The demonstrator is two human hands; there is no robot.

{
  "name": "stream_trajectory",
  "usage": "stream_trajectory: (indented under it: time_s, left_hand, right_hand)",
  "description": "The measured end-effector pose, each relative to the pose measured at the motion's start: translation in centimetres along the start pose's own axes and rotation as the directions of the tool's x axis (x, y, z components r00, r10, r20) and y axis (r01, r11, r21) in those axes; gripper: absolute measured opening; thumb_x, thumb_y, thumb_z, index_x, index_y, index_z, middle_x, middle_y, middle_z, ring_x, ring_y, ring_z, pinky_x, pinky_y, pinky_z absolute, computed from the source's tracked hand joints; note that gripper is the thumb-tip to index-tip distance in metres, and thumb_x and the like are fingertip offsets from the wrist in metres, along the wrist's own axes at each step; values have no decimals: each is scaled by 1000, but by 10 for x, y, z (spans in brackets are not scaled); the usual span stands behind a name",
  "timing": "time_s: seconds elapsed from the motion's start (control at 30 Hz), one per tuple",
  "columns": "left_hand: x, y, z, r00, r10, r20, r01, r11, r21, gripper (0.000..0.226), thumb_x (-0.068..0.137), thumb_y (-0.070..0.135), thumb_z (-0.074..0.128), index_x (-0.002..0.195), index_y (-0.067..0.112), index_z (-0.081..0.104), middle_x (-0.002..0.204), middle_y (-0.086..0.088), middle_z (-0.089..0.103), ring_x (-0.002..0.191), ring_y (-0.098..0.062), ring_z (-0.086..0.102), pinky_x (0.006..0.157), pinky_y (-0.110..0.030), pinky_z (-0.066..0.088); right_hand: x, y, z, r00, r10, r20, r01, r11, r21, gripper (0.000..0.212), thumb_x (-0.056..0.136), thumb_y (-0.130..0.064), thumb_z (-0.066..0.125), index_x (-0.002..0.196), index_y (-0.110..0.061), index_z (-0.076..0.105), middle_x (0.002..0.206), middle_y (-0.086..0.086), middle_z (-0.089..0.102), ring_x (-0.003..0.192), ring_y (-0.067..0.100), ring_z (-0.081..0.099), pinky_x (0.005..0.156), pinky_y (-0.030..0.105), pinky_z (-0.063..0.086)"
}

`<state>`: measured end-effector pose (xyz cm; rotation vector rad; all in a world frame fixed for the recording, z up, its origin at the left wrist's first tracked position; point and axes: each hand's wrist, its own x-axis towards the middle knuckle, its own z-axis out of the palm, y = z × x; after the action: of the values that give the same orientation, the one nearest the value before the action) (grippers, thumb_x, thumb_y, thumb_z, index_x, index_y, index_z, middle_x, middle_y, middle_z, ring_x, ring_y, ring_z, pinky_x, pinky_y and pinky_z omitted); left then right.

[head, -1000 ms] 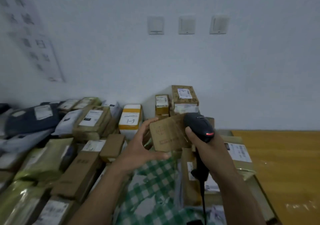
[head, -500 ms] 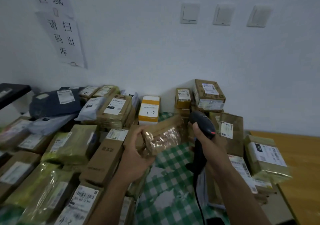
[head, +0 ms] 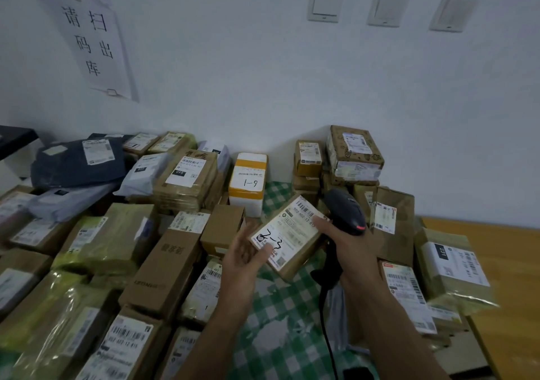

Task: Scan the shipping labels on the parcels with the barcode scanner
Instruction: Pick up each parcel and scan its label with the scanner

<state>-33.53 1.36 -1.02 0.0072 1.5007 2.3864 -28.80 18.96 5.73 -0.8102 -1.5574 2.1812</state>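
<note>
A small brown parcel (head: 295,251) lies tilted above the green checked cloth (head: 280,315). Its white shipping label (head: 287,230), marked "2-3" by hand, faces up. My left hand (head: 244,258) is palm up at the parcel's left edge, fingers relaxed, thumb lying on the label's corner. My right hand (head: 349,245) grips the black barcode scanner (head: 344,211), whose head rises just right of the parcel. My right thumb touches the parcel's right end. The scanner's cable (head: 325,327) hangs down along my forearm.
Several labelled boxes and bags (head: 163,265) are piled to the left and along the wall. A white and yellow box (head: 248,183) marked "1-9" stands behind. More parcels (head: 450,265) are stacked on the right beside a wooden tabletop (head: 508,277).
The parcel has been turned over, so its label now faces up instead of the taped side. My left hand has loosened from gripping it to lying open at its edge.
</note>
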Motion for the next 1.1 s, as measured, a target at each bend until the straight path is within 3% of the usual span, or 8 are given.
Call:
stream_trajectory:
  time_s: [0.13,0.23,0.37,0.43,0.53,0.67,0.87,1.1]
  left_hand:
    - [4,11,-15,951,-274,146,238,945,222,53,86,28,73,133,6,64,120,-14,74,113,-31,71,107,-52,50]
    - [12,19,-29,875,-396,278,219,836,503,71,77,27,87,142,26,57,129,-4,71,117,-25,70,106,-52,51]
    - [21,8,-24,906,-372,202,189,782,594,90,68,26,96,143,45,49,133,6,66,120,-13,64,97,-35,57]
    - [27,0,-19,955,-285,88,195,819,540,82,68,22,96,127,58,52,125,10,69,118,-13,64,102,-41,55]
    - [37,-8,-8,981,-192,-24,179,855,488,71,73,9,92,111,52,50,111,17,67,107,-6,65,102,-37,53]
    - [55,-21,-1,988,-139,-68,155,874,461,85,65,11,97,126,43,48,130,6,67,121,-16,65,107,-46,53]
    - [81,-43,-5,993,-73,-95,111,863,493,104,36,43,96,127,46,46,130,9,68,121,-13,65,101,-49,57]
    - [84,-41,-4,991,-72,-115,124,828,547,103,59,17,99,143,32,42,137,3,64,128,-19,61,106,-50,54]
  right_hand:
    - [5,-2,-8,996,-42,74,51,992,-116,37,77,-4,88,109,-15,74,100,5,80,95,25,78,91,58,60]
    - [9,-5,-12,981,-107,161,143,962,-231,43,76,-4,87,115,-16,72,101,0,80,93,15,78,81,34,64]
    - [10,-3,-7,966,-184,180,242,888,-391,39,81,-14,87,107,-33,65,98,-10,75,82,-10,69,64,5,50]
    - [9,-3,-8,962,-207,180,267,854,-447,39,85,-16,84,104,-40,59,98,-19,68,78,-22,62,62,-1,44]
    - [5,-4,-9,955,-143,260,266,801,-536,31,87,-22,83,106,-39,63,89,-19,73,85,-13,67,64,5,47]
    - [0,1,-11,950,-8,313,231,695,-681,32,85,-35,82,114,-31,67,86,-6,77,78,12,76,77,35,61]
    - [-4,2,-15,942,-6,337,256,661,-705,18,91,-32,77,105,-28,67,75,-7,76,63,10,73,65,26,59]
    - [-3,-2,-18,942,4,335,242,683,-689,21,92,-31,76,110,-29,64,77,-1,75,65,11,72,64,21,57]
